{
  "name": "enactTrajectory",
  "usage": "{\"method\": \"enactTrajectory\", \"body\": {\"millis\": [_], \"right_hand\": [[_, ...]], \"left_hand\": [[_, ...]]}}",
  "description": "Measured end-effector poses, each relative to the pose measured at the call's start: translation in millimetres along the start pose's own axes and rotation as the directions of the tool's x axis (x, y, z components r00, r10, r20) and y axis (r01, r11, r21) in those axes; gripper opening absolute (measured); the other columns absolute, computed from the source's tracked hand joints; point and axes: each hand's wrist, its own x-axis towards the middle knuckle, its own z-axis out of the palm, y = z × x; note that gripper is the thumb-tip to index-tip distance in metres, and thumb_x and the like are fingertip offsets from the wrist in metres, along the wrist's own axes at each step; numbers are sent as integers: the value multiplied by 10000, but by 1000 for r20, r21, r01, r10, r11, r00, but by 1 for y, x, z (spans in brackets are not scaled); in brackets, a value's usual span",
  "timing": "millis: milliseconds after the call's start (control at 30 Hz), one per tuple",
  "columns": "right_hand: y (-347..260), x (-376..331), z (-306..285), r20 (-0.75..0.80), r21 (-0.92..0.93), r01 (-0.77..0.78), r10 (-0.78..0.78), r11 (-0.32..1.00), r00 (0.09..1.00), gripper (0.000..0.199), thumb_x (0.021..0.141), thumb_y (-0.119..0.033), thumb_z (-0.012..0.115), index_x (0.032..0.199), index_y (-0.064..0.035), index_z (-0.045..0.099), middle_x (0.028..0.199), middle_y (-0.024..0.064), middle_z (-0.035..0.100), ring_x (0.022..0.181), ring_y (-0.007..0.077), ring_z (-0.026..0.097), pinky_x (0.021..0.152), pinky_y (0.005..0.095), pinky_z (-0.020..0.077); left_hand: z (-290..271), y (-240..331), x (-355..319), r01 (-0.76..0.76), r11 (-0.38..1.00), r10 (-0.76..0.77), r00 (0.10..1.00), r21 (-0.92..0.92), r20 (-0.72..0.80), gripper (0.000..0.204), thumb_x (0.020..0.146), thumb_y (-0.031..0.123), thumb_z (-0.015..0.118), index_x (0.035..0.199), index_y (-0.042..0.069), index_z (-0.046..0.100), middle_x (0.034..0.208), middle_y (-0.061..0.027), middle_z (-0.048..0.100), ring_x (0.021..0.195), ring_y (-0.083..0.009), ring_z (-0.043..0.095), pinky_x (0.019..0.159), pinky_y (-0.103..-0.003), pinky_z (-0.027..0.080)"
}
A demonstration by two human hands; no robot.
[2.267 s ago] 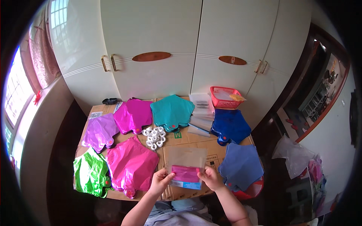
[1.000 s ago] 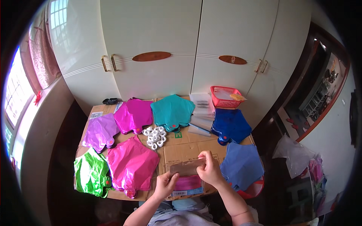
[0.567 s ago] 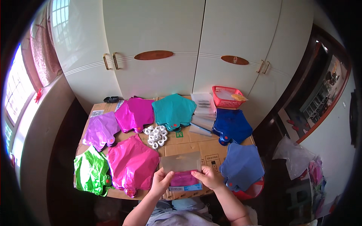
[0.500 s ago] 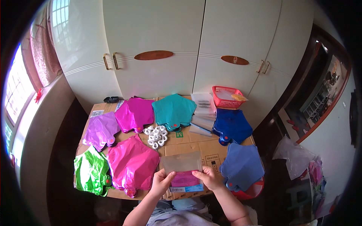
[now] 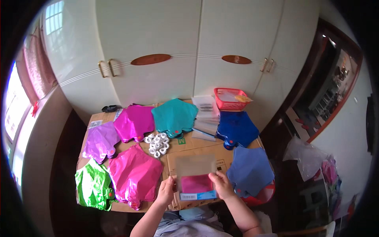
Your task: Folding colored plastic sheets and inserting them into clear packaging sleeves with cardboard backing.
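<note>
A clear plastic bag is upright over the front of the cardboard, with a folded magenta foil sheet inside and a blue and white strip along its lower edge. My right hand pinches its right side, thumb in front. At the left edge, my left hand is closed on the bag with its thumb pointing up; its other fingers are partly hidden. Beside that hand lies a stack of pink star-shaped foil balloons. A stack of grey-blue foil balloons lies right of my right hand.
Flat foil balloons in green, lilac, magenta, teal and dark blue ring the cardboard. Small white rolls, clear bags, a blue pen and a red basket are there too.
The plastic bag now shows more of its height, and its magenta contents look more compact. My left thumb has shifted from the bag's front to its left edge. The view has turned slightly.
</note>
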Motion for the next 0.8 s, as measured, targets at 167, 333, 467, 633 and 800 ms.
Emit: {"method": "enactTrajectory", "body": {"millis": [167, 333, 467, 633, 800], "right_hand": [[-67, -10, -85, -493, -247, 269, -360, 931, 792, 188, 946, -172, 567, 1093, -76, 500, 890, -41, 514, 722, 26, 457, 619, 181, 379], [-62, -63, -283, -692, -659, 233, -698, 715, 185, 251, 965, -197, 523, 1140, -20, 500, 944, 79, 623, 804, 154, 590, 722, 289, 470], [13, -98, -366, -685, -728, -405, -582, 553, 437, 231, 939, -147, 477, 1130, -36, 542, 999, 212, 629, 910, 367, 621, 790, 425, 474], [131, -82, -379, -745, -645, -598, -216, 476, 631, 354, 904, -202, 514, 1209, -28, 558, 1143, 246, 597, 1103, 388, 559, 903, 431, 448], [226, -83, -408, -733, -522, -520, -44, 676, 678, 429, 902, -275, 511, 1279, -70, 519, 1283, 160, 541, 1204, 306, 495, 986, 382, 377]], "left_hand": [[6, 17, -4, -29, 974, 45, 997, 225, -65, 288, 984, 318, 397, 1036, 75, 542, 910, -13, 588, 640, -31, 401, 558, -191, 323], [6, 28, -10, -7, 950, 35, 996, 312, -84, 287, 994, 188, 401, 926, 17, 622, 671, 46, 413, 591, -45, 326, 538, -216, 254], [5, 31, -14, -169, 866, 184, 983, 470, 15, 347, 1002, 239, 420, 1008, -26, 644, 834, -40, 600, 742, -114, 507, 697, -259, 402], [4, 43, -29, -229, 698, 214, 971, 678, 107, 374, 998, 262, 401, 1091, -1, 651, 912, -97, 609, 896, -199, 514, 829, -312, 390], [-2, 57, -48, -194, 617, 194, 977, 763, 91, 394, 992, 286, 386, 1098, 19, 655, 850, -89, 545, 877, -217, 475, 823, -320, 373]]}}
